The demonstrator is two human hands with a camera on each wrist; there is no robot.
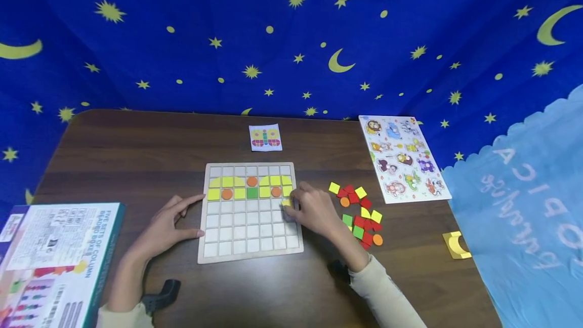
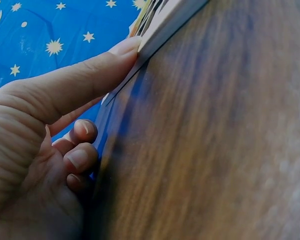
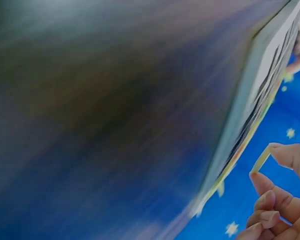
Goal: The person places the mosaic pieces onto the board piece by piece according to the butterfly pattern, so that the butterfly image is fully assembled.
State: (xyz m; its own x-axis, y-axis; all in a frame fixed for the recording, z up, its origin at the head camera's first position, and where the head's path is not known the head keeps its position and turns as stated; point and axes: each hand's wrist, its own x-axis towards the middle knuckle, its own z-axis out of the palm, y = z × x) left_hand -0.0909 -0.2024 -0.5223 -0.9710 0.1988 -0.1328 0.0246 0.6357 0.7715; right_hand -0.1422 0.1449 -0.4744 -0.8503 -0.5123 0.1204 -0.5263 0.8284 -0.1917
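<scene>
A wooden grid board point(image 1: 237, 234) lies on the table, its second and third rows filled with yellow, orange and green tiles. My left hand point(image 1: 161, 229) is at the board's left side, with thumb and index finger extended against its edge; the other fingers curl loosely in the left wrist view. Over the right end of the fourth row, my right hand point(image 1: 316, 209) pinches a yellow tile point(image 3: 261, 159) between thumb and index finger. In the right wrist view this tile is seen edge-on, raised above the board.
Loose red, yellow, green and orange tiles point(image 1: 359, 221) lie right of the board. A butterfly pattern card point(image 1: 265, 147) is behind it. An animal puzzle board point(image 1: 382, 166) sits at back right, a yellow cut-out piece point(image 1: 451, 244) at the right edge, and a box point(image 1: 91, 272) at left.
</scene>
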